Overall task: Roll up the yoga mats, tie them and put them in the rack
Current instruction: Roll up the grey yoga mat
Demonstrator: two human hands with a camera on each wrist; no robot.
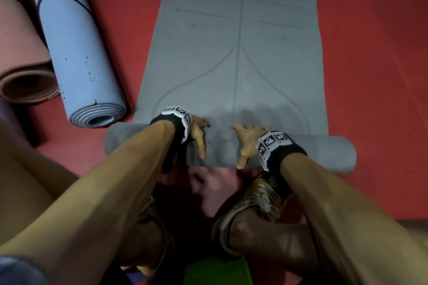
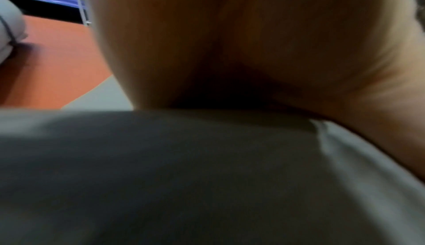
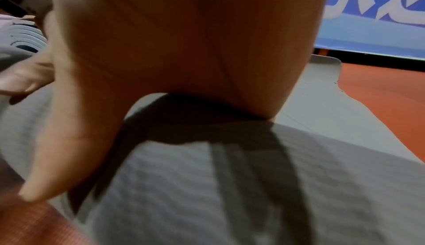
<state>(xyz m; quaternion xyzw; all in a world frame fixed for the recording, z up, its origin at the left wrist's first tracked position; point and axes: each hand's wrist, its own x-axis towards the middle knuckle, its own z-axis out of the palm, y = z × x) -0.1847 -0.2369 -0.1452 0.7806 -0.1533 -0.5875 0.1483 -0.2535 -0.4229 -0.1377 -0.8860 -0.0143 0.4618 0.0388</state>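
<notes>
Both hands draped over the rolled part of the grey yoga mat (image 1: pixel 231 148): left hand (image 1: pixel 199 133) and right hand (image 1: pixel 247 142) side by side near the roll's middle, fingers curved over its far side, thumbs on the near face. Roll lies crosswise on the red floor (image 1: pixel 370 53), just ahead of the person's feet, with most of the mat flat beyond it. Handling advice: push evenly with both palms, keep the ends square and the turns tight so no cone forms.
</notes>
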